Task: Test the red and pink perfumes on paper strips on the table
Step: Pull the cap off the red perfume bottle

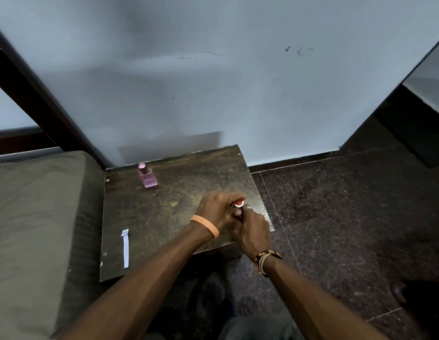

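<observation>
Both forearms reach in from below to a two-handed grip: the right hand wraps the body of the red perfume bottle, and the left hand curls its fingers over the top, seemingly at the cap. At the right front corner of the table, the bottle looks near upright, long axis vertical, round top facing up, though it is mostly hidden. A slip here could drop it onto the stone floor, and a spray could miss, since the paper strip lies well apart at the left front.
</observation>
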`<state>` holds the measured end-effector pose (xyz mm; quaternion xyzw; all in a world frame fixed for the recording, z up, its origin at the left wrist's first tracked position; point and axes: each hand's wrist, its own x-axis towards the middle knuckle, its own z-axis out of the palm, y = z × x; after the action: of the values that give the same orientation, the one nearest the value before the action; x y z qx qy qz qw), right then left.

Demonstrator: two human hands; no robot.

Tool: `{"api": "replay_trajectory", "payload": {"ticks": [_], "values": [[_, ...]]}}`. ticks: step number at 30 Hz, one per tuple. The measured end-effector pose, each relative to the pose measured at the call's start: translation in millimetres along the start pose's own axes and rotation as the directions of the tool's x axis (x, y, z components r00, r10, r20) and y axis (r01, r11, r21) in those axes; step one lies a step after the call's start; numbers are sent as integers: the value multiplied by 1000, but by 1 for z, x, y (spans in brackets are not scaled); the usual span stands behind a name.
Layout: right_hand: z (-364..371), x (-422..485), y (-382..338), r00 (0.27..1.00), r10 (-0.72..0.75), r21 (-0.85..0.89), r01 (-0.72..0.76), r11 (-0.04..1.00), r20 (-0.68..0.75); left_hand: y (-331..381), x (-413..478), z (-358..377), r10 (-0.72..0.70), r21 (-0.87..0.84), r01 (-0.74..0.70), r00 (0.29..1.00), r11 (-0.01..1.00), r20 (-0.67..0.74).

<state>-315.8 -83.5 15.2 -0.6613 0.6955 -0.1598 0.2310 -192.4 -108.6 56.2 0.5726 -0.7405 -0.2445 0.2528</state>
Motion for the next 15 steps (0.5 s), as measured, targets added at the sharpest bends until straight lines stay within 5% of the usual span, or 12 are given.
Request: {"api": "replay_trajectory", "payload": {"ticks": [4, 9, 15], "values": [[0, 1, 0, 1000, -12, -23, 13, 1000, 12, -2, -3, 0, -76, -24, 74, 990, 997, -115], [0, -1, 0, 1000, -12, 1, 12, 1000, -3, 0, 0, 0, 31, -28, -29, 995, 999, 91], [2, -1, 0, 1000, 0, -21, 1, 1000, 8, -2, -2, 0, -59, 14, 60, 995, 998, -77]]}}
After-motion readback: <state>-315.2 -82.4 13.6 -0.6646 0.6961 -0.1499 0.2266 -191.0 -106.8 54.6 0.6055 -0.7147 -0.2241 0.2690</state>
